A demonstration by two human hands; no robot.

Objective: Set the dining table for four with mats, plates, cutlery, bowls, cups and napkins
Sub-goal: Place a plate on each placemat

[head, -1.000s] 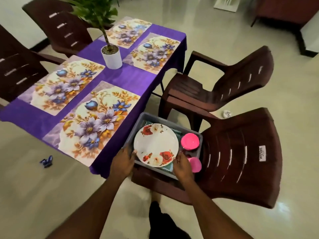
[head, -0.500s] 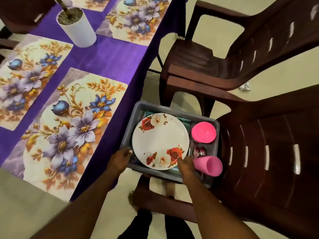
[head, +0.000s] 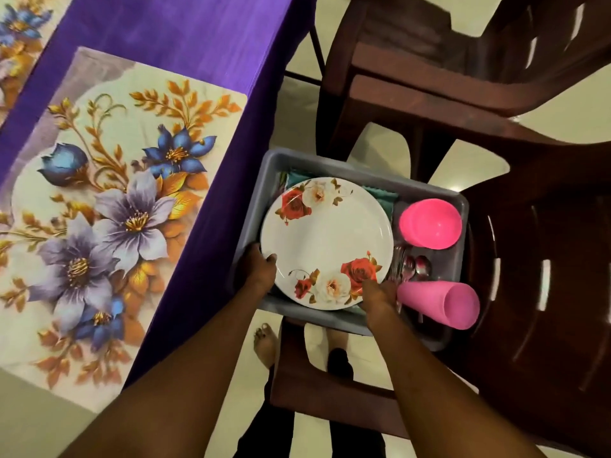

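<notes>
Down over the grey tray (head: 426,193), both forearms reach in from the bottom of the head view. The left hand (head: 259,271) sits at the left rim of the floral plate (head: 325,242), its fingers curled over that edge and gripping it, thumb side on top. The right hand (head: 378,297) is at the plate's near right rim, beside the red rose print; its fingertips (head: 367,283) press on the rim with the rest curling under, so it grips the plate too, though how far the fingers wrap below cannot be told.

That plate lies flat in the left part of the tray, over teal napkins (head: 383,200) that show only at its far edge. Right of the plate, still inside the tray, stands a pink bowl (head: 429,223) at the far end, spoons (head: 413,267) in the middle, and a pink cup (head: 439,304) lying on its side at the near end, mouth turned to the right and just beside the right hand. Whether more plates lie under the top one cannot be told.

This tray rests on the seat of a brown chair (head: 545,292); a second brown chair (head: 446,71) stands beyond it. Left of the tray hangs the purple tablecloth (head: 185,38), with one floral mat (head: 109,206) fully seen and the corner of another mat (head: 18,31) further left. Below the tray, bare feet (head: 266,342) stand on the pale floor.
</notes>
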